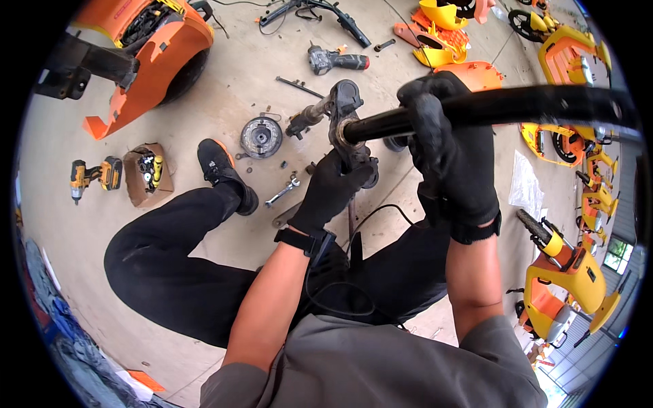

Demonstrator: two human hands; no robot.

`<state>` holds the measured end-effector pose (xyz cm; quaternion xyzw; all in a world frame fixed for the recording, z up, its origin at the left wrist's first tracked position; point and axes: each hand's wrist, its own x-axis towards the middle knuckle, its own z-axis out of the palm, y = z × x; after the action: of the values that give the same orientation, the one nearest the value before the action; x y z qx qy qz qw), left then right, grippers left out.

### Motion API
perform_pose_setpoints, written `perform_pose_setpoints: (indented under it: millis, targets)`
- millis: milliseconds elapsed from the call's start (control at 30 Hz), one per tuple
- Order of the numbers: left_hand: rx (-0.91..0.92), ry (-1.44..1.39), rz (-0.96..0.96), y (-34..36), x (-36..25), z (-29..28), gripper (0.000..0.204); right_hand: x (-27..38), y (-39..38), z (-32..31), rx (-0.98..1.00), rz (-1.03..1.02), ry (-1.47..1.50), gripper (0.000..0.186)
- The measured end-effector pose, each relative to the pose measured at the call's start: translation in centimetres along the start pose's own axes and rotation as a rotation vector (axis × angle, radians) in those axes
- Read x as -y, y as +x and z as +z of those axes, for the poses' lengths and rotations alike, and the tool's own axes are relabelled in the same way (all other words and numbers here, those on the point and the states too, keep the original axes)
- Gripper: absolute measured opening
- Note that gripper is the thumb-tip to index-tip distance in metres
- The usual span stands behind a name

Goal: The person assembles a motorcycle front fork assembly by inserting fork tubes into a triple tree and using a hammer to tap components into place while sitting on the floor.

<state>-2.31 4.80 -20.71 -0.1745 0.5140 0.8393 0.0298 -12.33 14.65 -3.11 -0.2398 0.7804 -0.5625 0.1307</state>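
My left hand [330,192], in a black glove, is closed round the lower part of a dirty metal fork clamp [345,98]. Into the side of this clamp runs a long black tube [544,105], with a brass-coloured ring where they meet. My right hand [459,153], gloved too, has its fingers wrapped round the tube to the right of the clamp. A shorter, worn metal tube [309,119] sticks out of the clamp's left side. The clamp is held above the floor between my legs; the glove hides part of its lower end.
By my left shoe lie a round brake plate [261,137], a wrench [282,192] and small hardware. A grey impact driver [337,60] lies ahead. Left are a yellow drill [95,177] and a parts box [148,175]. An orange scooter body [160,61] stands far left; yellow scooters [564,285] line the right.
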Motion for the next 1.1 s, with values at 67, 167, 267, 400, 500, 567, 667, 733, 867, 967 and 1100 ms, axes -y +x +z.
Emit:
perform_pose_setpoints:
  millis: [67, 167, 267, 400, 500, 567, 667, 733, 867, 967, 1100]
  targets:
    - [-0.005, -0.125, 0.003, -0.1, 0.6, 0.6, 0.028, -0.7, -0.2, -0.6, 0.024, 0.021, 0.083, 0.035]
    - [0.027, -0.083, -0.005, -0.2, 0.8, 0.9, 0.029, -1.5, -0.6, -2.3, 0.044, 0.082, 0.298, 0.054]
    - [-0.06, -0.056, -0.008, -0.2, -0.7, 1.3, 0.02, -2.8, -1.4, -3.7, 0.088, 0.269, 0.331, 0.067]
    - [-0.018, 0.022, 0.004, 0.3, -1.2, 1.0, 0.021, -6.9, -2.1, -2.6, 0.225, 0.379, -0.012, 0.064]
    - [-0.033, 0.004, 0.035, -0.1, -0.9, 1.1, 0.025, -8.3, -2.1, -0.4, 0.312, 0.287, -0.052, 0.073]
    - [-0.014, -0.027, 0.058, 0.0, -0.5, 0.9, 0.028, -8.5, -2.0, 0.1, 0.323, 0.285, -0.04, 0.078]
    - [-0.008, 0.011, 0.044, -0.1, -0.9, 0.8, 0.031, -8.4, -1.9, 0.4, 0.298, 0.258, -0.117, 0.078]
    - [-0.001, 0.005, 0.03, -0.1, -0.8, 0.7, 0.031, -8.9, -2.2, 0.7, 0.265, 0.224, -0.118, 0.078]
    - [0.02, -0.002, 0.029, 0.1, -0.6, 0.5, 0.032, -8.9, -2.1, 1.0, 0.258, 0.231, -0.118, 0.078]
    - [0.043, -0.04, 0.014, 0.3, -0.3, 0.1, 0.034, -9.1, -2.3, 1.3, 0.223, 0.232, -0.102, 0.078]
    - [0.086, -0.047, -0.018, 0.6, -0.9, -0.7, 0.041, -9.1, -1.9, 1.7, 0.196, 0.236, -0.089, 0.078]
